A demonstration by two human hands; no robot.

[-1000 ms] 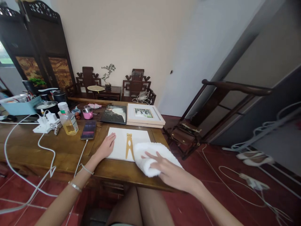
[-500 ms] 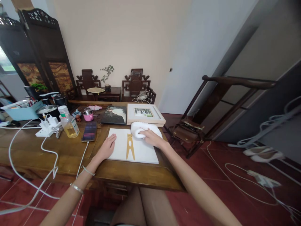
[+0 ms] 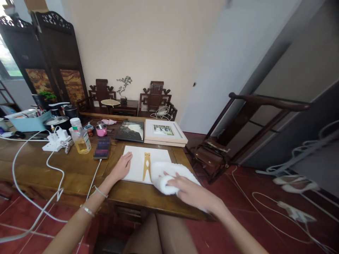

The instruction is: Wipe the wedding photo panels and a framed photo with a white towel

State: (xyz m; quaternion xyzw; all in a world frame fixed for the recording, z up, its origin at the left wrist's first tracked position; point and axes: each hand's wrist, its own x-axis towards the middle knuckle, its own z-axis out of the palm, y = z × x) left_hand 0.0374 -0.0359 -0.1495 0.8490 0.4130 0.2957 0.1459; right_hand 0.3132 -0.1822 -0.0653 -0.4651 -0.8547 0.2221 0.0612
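Observation:
A flat white panel with a long gold-coloured shape on its face lies near the table's front edge. My left hand rests flat on the panel's left side, fingers stretched out. In my right hand is a bunched white fluffy cloth, gripped with bent fingers. The cloth lies over the panel's right part and front right corner, hiding them and part of the gold shape's right leg. Part of the cloth reaches past the panel over the brown table.
Behind the panel lie a pale picture frame and a dark picture. To the left are a phone on a white cable, a bottle, a pink cup and a power strip. A wooden chair stands at right.
My right hand has drawn the cloth from the panel's far right corner toward me, to its front right corner. My left hand stays on the left side. The view has shifted slightly.

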